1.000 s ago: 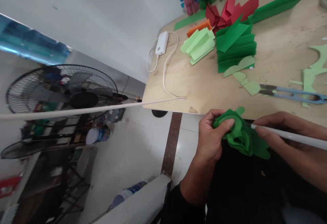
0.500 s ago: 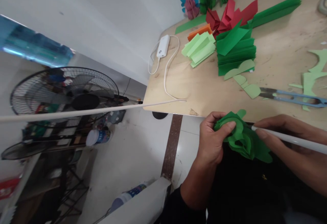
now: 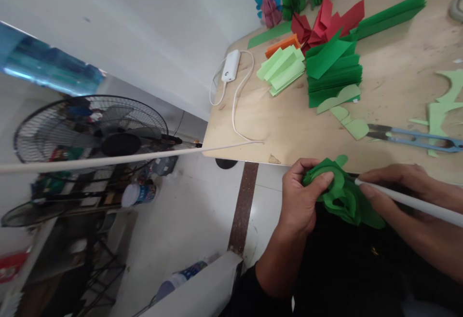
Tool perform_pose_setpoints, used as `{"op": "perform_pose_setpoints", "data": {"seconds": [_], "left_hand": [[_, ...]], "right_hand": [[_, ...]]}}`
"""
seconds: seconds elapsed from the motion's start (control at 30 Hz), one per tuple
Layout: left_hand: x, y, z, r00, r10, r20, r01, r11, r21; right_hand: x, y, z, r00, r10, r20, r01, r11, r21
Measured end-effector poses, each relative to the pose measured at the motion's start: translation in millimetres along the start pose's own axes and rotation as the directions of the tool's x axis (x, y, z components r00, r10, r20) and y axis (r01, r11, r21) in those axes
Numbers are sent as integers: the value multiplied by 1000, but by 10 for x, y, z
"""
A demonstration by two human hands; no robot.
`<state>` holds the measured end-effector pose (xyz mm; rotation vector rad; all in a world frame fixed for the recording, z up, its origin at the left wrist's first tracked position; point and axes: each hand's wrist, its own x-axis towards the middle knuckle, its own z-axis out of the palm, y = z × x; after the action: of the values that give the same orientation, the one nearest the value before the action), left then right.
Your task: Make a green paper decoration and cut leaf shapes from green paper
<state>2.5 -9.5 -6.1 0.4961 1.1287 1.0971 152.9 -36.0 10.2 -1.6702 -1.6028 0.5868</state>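
Note:
My left hand (image 3: 301,196) is closed around a dark green paper flower (image 3: 343,195), thumb pressed on its petals, just below the table's near edge. My right hand (image 3: 396,186) pinches a thin white stick (image 3: 408,202) whose tip touches the flower's right side. Both hands hover over my dark lap.
On the wooden table (image 3: 398,56) lie scissors (image 3: 415,138), folded dark green paper (image 3: 334,73), light green strips (image 3: 282,68), red paper (image 3: 325,18), light green cut-outs (image 3: 352,124), a white power bank (image 3: 230,65) with cable, and finished paper flowers (image 3: 269,6). A standing fan (image 3: 92,133) is on the left.
Almost nothing has moved; the view shifted slightly and my right hand with the stick eased a little toward the flower.

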Motion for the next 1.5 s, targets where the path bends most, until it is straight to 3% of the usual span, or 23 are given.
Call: {"op": "perform_pose_setpoints", "data": {"seconds": [0.33,0.73,1.5], "left_hand": [[-11,-1,-2,1000,-5,-17,5,1000,-23],[-9,7,-4,1000,3,-23,-3,1000,-16],[-11,22,-26,999,27,-18,-26,999,41]], "right_hand": [[17,-33,23,996,-92,-19,91,994,-53],[2,-21,12,995,-99,14,100,995,-32],[48,33,-26,988,30,153,-41,997,71]]}}
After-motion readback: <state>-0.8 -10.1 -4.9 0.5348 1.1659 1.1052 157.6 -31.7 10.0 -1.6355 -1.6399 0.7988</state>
